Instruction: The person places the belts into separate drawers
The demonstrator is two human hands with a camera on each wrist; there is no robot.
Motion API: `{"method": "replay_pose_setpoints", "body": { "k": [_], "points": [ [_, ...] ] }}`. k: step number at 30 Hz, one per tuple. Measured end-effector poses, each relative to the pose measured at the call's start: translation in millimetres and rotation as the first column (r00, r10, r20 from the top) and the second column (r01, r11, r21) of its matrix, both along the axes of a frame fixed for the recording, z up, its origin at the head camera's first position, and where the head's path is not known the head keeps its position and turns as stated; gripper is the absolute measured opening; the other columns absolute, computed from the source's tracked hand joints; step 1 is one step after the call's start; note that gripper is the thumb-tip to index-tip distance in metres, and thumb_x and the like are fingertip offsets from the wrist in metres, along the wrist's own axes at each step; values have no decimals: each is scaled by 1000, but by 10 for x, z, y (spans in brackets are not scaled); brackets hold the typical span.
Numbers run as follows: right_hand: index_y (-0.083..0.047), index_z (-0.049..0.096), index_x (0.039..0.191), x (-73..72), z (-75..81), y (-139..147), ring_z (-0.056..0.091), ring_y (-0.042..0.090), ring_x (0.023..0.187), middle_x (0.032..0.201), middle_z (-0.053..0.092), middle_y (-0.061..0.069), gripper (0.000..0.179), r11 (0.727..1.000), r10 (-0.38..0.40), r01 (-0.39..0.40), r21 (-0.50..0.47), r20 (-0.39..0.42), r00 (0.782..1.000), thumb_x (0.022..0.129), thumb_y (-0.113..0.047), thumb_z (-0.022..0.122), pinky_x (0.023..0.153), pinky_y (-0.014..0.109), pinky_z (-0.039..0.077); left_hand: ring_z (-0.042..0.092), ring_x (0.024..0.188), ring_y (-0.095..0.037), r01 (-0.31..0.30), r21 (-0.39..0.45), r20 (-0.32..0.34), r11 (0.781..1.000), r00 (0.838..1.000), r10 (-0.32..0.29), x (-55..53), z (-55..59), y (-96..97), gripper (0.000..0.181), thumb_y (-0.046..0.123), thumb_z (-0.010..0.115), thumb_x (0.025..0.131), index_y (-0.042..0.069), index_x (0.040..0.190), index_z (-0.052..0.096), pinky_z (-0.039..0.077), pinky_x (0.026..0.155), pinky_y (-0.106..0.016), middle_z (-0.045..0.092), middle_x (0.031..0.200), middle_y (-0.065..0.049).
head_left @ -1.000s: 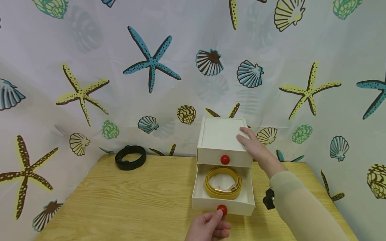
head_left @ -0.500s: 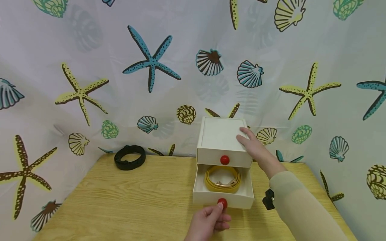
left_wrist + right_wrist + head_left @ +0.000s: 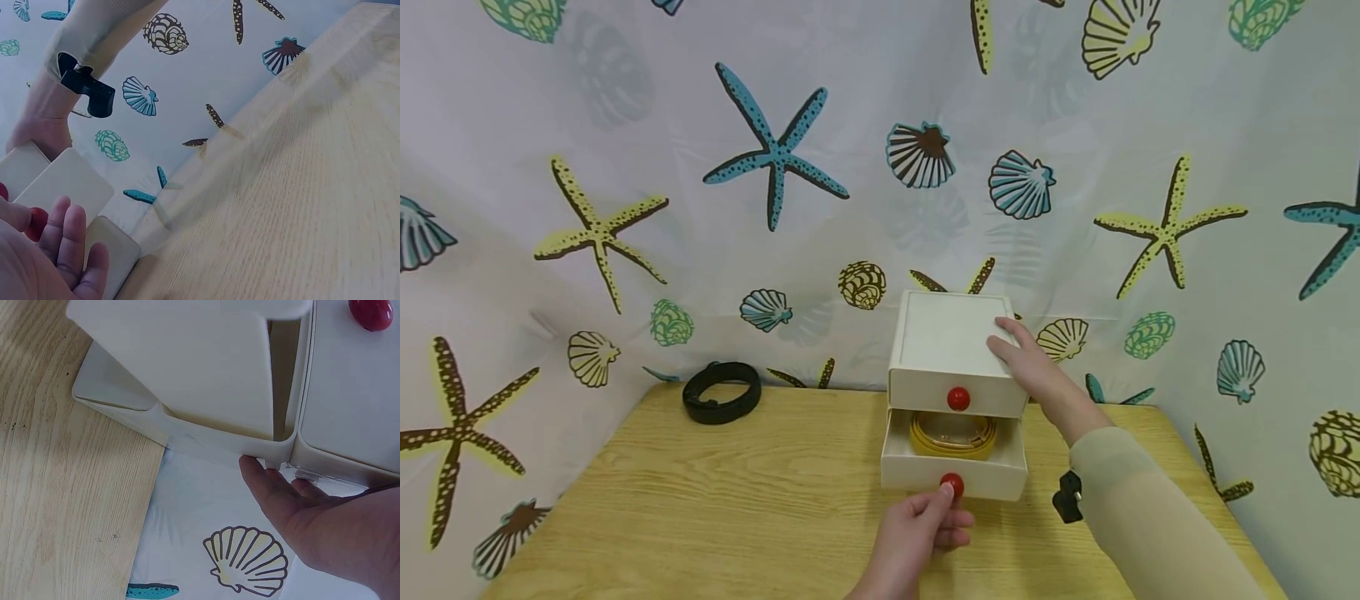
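Note:
In the head view, a white drawer cabinet [image 3: 955, 333] stands toward the back of the table. Its partly pulled-out drawer [image 3: 910, 471] holds a coiled mustard-yellow belt [image 3: 951, 448], whose rear portion is hidden under the upper drawer front. My left hand [image 3: 917, 529] pinches this drawer's red knob [image 3: 952, 483] between thumb and finger, the other fingers below it. My right hand [image 3: 1033, 362] rests on the cabinet's top right edge. In the right wrist view, fingers of the right hand [image 3: 331, 519] lie along the cabinet's side, close to the extended drawer [image 3: 206, 362].
A black coiled belt [image 3: 722, 393] lies at the table's back left. Above the open drawer is a closed upper drawer with a red knob [image 3: 958, 398]. Another white tier [image 3: 112, 250] shows underneath. A patterned curtain [image 3: 820, 250] hangs behind the wooden table [image 3: 722, 500].
The drawer has slid inward toward the cabinet, with my left hand following on the knob. Less of the yellow belt shows now. My right hand has stayed in place.

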State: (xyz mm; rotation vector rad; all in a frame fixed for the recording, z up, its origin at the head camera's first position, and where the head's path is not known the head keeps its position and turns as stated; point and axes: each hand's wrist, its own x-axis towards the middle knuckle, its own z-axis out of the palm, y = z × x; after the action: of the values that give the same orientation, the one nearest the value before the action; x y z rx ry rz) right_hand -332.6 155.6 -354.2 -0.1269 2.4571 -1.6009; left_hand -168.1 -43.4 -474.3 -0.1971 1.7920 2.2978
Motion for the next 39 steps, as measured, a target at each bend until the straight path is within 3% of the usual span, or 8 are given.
{"method": "replay_pose_setpoints", "body": {
  "k": [11,20,26,31,39],
  "points": [
    [-29,14,178,19,6,-7,19,49,163,183,4,18,70,1000,0,0,-1,-6,1000,118,-49,43,126,73,23,76,76,-15,-40,18,-32,999,999,40,-75,-1,63,38,33,65,114,-4,119,75,64,82,-33,82,93,-7],
    [-30,15,178,29,12,-2,26,49,160,182,8,20,70,1000,-2,2,-2,-4,1000,118,-50,43,125,72,27,75,76,-14,-53,3,-21,999,998,53,-174,12,75,35,32,64,115,-1,116,76,64,84,-33,81,93,-7],
    [-28,15,178,30,20,1,20,48,163,183,5,19,69,1000,2,-2,7,-9,1000,118,-48,43,126,72,24,75,75,-15,-74,7,-15,997,997,74,-229,9,98,34,32,65,114,0,114,77,64,83,-32,81,92,-7],
    [-27,15,178,34,26,0,16,48,164,184,3,18,70,1000,2,-2,11,-10,1000,118,-48,43,127,72,22,75,74,-15,-93,2,-47,996,995,93,-275,-21,124,37,33,64,115,-2,112,77,64,83,-34,81,92,-8],
    [-29,16,178,14,5,5,23,47,161,183,6,19,70,1000,-11,11,4,-15,1000,118,-50,44,126,70,26,75,75,-15,-97,-10,-49,995,994,96,-375,-40,143,40,34,62,116,-4,116,76,64,86,-35,81,92,-7]
  ]
}}
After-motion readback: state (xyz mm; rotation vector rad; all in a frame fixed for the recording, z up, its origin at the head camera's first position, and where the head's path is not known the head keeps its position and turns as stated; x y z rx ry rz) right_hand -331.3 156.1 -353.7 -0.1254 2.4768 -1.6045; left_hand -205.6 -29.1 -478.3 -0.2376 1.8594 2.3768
